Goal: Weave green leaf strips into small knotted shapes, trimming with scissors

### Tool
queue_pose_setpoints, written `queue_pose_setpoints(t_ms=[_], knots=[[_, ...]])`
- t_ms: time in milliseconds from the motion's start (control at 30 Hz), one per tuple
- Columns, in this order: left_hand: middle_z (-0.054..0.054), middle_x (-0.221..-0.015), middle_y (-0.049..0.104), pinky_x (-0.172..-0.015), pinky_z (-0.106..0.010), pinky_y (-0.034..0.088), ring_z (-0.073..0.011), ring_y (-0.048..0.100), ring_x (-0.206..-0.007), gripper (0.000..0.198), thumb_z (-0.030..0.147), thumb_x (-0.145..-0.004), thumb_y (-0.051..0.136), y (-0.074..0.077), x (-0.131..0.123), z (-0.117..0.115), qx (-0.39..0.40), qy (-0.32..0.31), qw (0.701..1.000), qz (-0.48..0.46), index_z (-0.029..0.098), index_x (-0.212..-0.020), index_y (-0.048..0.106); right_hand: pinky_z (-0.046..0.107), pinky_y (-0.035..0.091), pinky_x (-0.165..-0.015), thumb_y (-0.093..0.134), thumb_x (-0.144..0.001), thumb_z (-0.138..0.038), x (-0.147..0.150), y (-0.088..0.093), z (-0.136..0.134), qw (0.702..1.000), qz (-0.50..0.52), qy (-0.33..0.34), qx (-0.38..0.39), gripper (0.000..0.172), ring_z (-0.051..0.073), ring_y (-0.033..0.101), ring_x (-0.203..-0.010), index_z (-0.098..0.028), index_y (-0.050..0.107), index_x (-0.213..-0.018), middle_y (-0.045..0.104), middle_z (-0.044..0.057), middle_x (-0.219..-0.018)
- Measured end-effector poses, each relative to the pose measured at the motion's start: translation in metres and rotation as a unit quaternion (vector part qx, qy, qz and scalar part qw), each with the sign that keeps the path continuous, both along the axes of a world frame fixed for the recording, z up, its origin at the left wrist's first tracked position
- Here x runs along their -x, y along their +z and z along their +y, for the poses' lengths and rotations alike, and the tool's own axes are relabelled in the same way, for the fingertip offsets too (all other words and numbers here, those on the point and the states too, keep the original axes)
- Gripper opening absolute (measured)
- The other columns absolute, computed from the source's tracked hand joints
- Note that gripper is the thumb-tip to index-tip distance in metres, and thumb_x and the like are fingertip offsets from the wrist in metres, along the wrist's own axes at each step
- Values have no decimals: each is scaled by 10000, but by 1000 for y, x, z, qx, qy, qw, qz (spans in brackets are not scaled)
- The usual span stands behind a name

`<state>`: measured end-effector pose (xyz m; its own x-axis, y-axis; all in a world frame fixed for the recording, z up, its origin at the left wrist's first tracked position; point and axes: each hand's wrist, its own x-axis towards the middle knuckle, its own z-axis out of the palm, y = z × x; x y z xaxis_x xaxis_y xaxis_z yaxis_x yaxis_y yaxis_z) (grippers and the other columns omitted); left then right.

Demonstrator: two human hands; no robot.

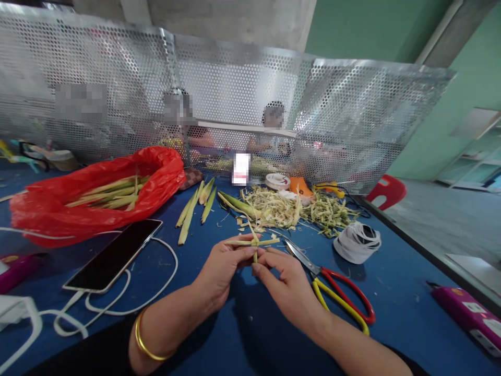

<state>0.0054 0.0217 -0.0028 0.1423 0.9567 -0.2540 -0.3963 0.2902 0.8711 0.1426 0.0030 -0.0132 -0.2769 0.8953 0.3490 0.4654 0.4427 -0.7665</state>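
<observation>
Between my hands is a small cross-shaped piece of woven leaf strips [255, 242], with several pale green-yellow ends sticking out. My left hand [224, 266] pinches it from the left, thumb on the near side. The fingers of my right hand [285, 277] are closed on its lower strip. Just right of my right hand lie scissors [326, 279] with one red and one yellow handle. Beyond my hands, several flat leaf pieces [191, 214] rest on the blue table [250, 339], beside a heap of shredded leaf scraps [274, 206].
A red plastic bag [43, 209] of leaf strips stands at left, with a cabled tablet-like device [113, 256] before it. At right are a white ribbon roll [357, 243] and a purple power strip [465, 310]. A perforated metal screen [235, 78] runs behind; people sit beyond it.
</observation>
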Motion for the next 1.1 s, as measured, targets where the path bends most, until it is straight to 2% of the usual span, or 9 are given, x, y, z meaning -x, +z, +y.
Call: queue_pose_setpoints(t_ms=[133, 200, 333, 433, 533, 633, 767, 933, 1100], knots=[[-47, -698, 697, -577, -201, 471, -107, 604, -593, 180, 121, -679, 696, 5, 5, 6, 6, -29, 1000, -9, 94, -856, 679, 249, 372, -628, 464, -904, -274, -5, -1, 0, 1000, -1, -3, -27, 288, 135, 503, -646, -193, 571, -649, 535, -6, -653], [-39, -687, 684, -558, -188, 466, -91, 588, -564, 79, 124, -691, 676, 10, 9, 9, 25, -16, 999, -25, 94, -764, 681, 259, 382, -640, 435, -920, -301, -10, 1, 4, 996, 7, -44, -71, 293, 146, 517, -666, -198, 588, -693, 552, 4, -670], [-10, -620, 649, -492, -175, 433, -66, 526, -475, 51, 81, -669, 658, 18, 15, 8, 74, -4, 992, -98, 113, -708, 649, 292, 422, -759, 555, -853, -303, -18, 7, 14, 985, 29, -123, -118, 112, 190, 560, -852, -210, 596, -899, 616, 38, -880], [2, -584, 619, -504, -183, 432, -69, 517, -472, 47, 80, -678, 648, 17, 17, 6, 96, -74, 980, -155, 113, -702, 624, 294, 437, -779, 591, -829, -286, -17, 6, 18, 996, 19, -55, -74, 160, 199, 578, -912, -230, 617, -977, 644, 36, -964], [-3, -585, 613, -514, -196, 428, -88, 541, -499, 76, 147, -705, 645, 14, 18, 6, 91, -136, 971, -172, 114, -771, 632, 273, 439, -705, 544, -868, -275, -15, 5, 18, 997, 7, -16, -73, 134, 164, 594, -739, -217, 654, -817, 650, 4, -753], [-25, -613, 623, -522, -212, 428, -108, 560, -526, 271, 307, -739, 639, 13, 18, 6, 76, -160, 976, -128, 102, -916, 646, 314, 408, -809, 523, -881, -234, -18, 8, 16, 982, -55, -37, -176, 165, 140, 578, -645, -216, 663, -795, 620, -14, -650], [-25, -702, 649, -611, -239, 440, -130, 586, -632, 395, 377, -660, 734, 18, 16, 2, 3, -142, 990, -15, 147, -965, 635, 387, 307, -959, 493, -876, -159, -22, 17, 13, 938, -187, -63, -284, 186, 152, 588, -698, -218, 668, -861, 652, 14, -718], [20, -675, 613, -629, -223, 399, -100, 536, -620, 243, 323, -662, 753, 20, 13, 3, -75, -114, 986, 94, 180, -822, 640, 383, 283, -983, 461, -888, -158, -22, 21, 11, 921, -236, -75, -300, 233, 148, 561, -669, -225, 660, -787, 633, 5, -655], [13, -666, 611, -634, -237, 402, -105, 530, -607, 207, 308, -660, 750, 17, 17, 8, -76, -134, 978, 141, 170, -778, 651, 392, 269, -1002, 457, -873, -126, -24, 18, 13, 913, -238, -97, -315, 260, 146, 556, -645, -212, 655, -729, 614, 5, -614]])
